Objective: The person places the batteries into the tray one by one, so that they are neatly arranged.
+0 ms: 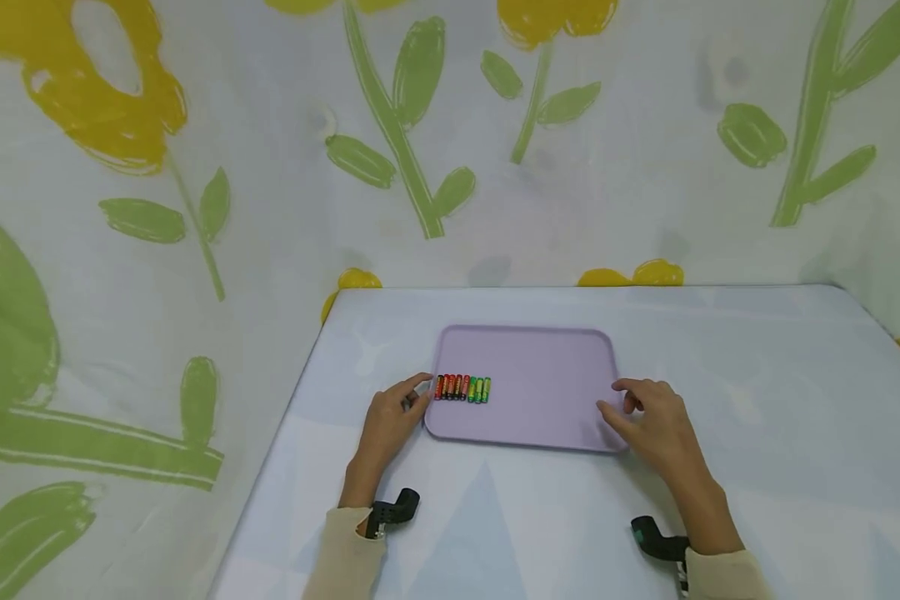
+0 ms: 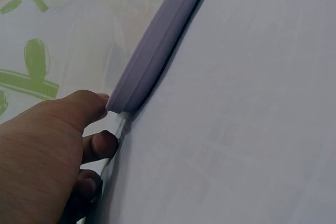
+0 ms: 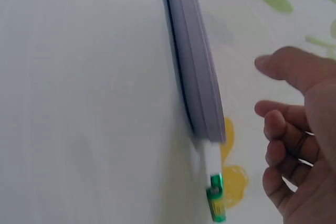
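Several red-and-black batteries (image 1: 452, 387) and a few green batteries (image 1: 479, 390) stand side by side in a row at the left end of a flat lilac tray (image 1: 540, 383). My left hand (image 1: 392, 419) is at the tray's left edge, thumb against the rim (image 2: 134, 85) in the left wrist view, its other fingers loosely bent. My right hand (image 1: 656, 425) hovers at the tray's right edge, thumb and forefinger apart with nothing between them. In the right wrist view a green battery (image 3: 216, 203) shows beyond the tray's corner, apart from my right fingers.
The tray lies on a white table (image 1: 757, 375) with pale blue shapes. Behind and to the left hangs a light cloth (image 1: 270, 167) with yellow flowers and green leaves. Black cameras (image 1: 397, 507) are strapped to both wrists.
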{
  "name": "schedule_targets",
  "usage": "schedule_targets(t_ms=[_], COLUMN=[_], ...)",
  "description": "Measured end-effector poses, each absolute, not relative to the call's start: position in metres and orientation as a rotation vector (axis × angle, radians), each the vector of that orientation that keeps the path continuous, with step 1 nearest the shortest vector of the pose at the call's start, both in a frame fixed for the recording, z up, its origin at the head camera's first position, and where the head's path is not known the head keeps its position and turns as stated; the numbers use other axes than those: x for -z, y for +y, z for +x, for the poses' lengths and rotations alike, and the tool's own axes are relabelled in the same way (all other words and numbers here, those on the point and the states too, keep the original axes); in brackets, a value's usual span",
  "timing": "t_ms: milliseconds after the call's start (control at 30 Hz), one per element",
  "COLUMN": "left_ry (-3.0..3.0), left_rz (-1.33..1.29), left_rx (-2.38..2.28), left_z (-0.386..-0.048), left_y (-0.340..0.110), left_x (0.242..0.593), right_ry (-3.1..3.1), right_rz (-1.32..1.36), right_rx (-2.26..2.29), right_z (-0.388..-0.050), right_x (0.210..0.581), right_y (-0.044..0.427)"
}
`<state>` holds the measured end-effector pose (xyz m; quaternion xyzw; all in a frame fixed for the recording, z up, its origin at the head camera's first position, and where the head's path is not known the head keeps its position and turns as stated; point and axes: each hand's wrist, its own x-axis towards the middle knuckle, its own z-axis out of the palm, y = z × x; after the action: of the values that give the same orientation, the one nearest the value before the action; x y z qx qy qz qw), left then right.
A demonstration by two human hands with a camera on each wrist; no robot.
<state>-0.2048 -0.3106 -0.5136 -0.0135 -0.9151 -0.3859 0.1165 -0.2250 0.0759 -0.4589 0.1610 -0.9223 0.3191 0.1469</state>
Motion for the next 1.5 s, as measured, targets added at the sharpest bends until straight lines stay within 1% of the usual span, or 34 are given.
schedule_targets(t_ms=[133,367,700,1067,1500], left_ry=[-2.69,-2.708,-2.698,-2.699,-2.684], left_rz=[-0.007,0.029,0.024,0.054,0.06], left_rx=[1.134,1.129,1.134,1.129,1.164], left_z=[-0.203,-0.197,-0.193,-0.188,-0.188], left_y=[-0.315,-0.32,-0.32,-0.322,-0.32], left_x=[0.509,0.51,0.508,0.507,0.509], right_ry=[-2.681,-2.81,-2.901,-2.953,-2.909], right_rz=[0.421,0.271,0.157,0.038,0.119], right_rx=[-0.952,-0.973,-0.884,-0.87,-0.882], right_z=[-0.218,-0.21,-0.211,-0.213,-0.215], right_x=[0.459,0.457,0.463,0.469,0.47], right_y=[0.084,0.098,0.114,0.116,0.113])
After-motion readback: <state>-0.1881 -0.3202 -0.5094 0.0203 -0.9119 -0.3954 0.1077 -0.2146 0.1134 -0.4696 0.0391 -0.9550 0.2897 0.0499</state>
